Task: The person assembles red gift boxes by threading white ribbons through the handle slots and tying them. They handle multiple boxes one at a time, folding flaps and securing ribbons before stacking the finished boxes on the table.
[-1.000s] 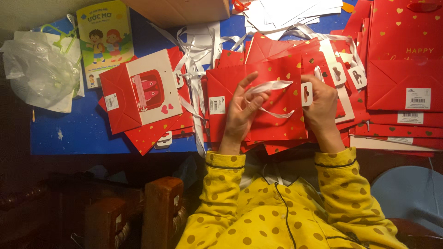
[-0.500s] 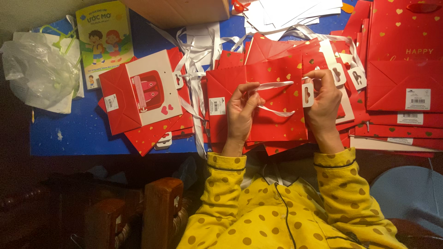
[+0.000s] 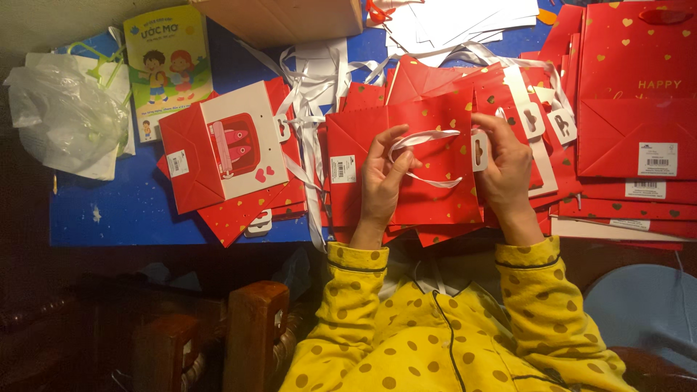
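A flat red paper gift bag (image 3: pixel 428 163) with gold hearts lies on a pile of the same bags in front of me. My left hand (image 3: pixel 381 181) pinches a white ribbon handle (image 3: pixel 425 138) that loops across the bag's face. My right hand (image 3: pixel 504 170) holds the bag's right edge beside a white tag (image 3: pixel 479 149). Both sleeves are yellow with brown dots.
A red and white bag (image 3: pixel 225 149) tops a pile at the left on the blue table (image 3: pixel 123 207). More red bags (image 3: pixel 635 109) are stacked at the right. Loose white ribbons (image 3: pixel 312 72), white paper (image 3: pixel 465 18), a booklet (image 3: pixel 168 65), a plastic bag (image 3: pixel 65 116) and a cardboard box (image 3: pixel 283 18) lie behind.
My left hand has drawn the ribbon into a flatter loop across the bag. My right hand has shifted slightly along the bag's right edge.
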A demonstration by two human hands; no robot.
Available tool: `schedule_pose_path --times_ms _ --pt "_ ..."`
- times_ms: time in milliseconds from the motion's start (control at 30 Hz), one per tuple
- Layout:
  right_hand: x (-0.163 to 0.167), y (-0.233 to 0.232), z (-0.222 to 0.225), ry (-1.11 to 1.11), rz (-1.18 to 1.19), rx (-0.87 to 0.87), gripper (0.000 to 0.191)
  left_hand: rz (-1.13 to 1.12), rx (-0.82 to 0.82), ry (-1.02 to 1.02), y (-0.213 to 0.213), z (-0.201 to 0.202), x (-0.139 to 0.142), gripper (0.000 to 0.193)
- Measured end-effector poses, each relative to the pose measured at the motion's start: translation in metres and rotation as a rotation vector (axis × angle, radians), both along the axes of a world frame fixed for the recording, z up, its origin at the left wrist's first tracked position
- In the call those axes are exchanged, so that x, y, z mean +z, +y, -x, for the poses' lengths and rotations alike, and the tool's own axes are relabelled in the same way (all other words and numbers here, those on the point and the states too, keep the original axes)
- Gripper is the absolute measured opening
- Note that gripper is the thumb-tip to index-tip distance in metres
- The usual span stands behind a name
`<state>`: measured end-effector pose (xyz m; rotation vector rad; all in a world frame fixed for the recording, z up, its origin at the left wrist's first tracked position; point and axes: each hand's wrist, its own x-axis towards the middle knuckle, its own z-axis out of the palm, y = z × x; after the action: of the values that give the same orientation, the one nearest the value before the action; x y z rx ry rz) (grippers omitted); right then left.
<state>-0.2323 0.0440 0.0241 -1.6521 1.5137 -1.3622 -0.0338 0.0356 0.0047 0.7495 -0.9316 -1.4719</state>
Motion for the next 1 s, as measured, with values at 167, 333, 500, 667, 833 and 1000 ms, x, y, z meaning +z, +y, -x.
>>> schedule_pose_path --times_ms 167,333,500,667,833,1000 --pt "0.001 0.000 -0.001 0.086 -0.044 -0.024 0.022 -0.006 -0.031 -0.004 0.000 0.000 -0.002 0.033" --pt "0.000 -0.003 0.002 0.183 0.039 0.004 0.031 -0.045 -0.055 0.019 -0.003 0.001 -0.007 0.038" --pt "-0.002 -0.004 0.002 0.198 -0.071 -0.012 0.017 -0.114 -0.043 0.129 -0.008 0.000 -0.011 0.043" --pt "-0.003 -0.003 0.001 0.180 -0.078 -0.028 0.018 -0.106 -0.034 0.041 -0.008 -0.001 -0.015 0.041" --pt "-0.001 -0.003 0.000 0.170 -0.077 -0.033 0.020 -0.164 -0.061 0.093 -0.008 -0.001 -0.015 0.028" --pt "0.001 -0.002 -0.002 0.089 -0.043 -0.038 0.022 -0.166 -0.078 0.073 -0.010 -0.002 -0.013 0.025"
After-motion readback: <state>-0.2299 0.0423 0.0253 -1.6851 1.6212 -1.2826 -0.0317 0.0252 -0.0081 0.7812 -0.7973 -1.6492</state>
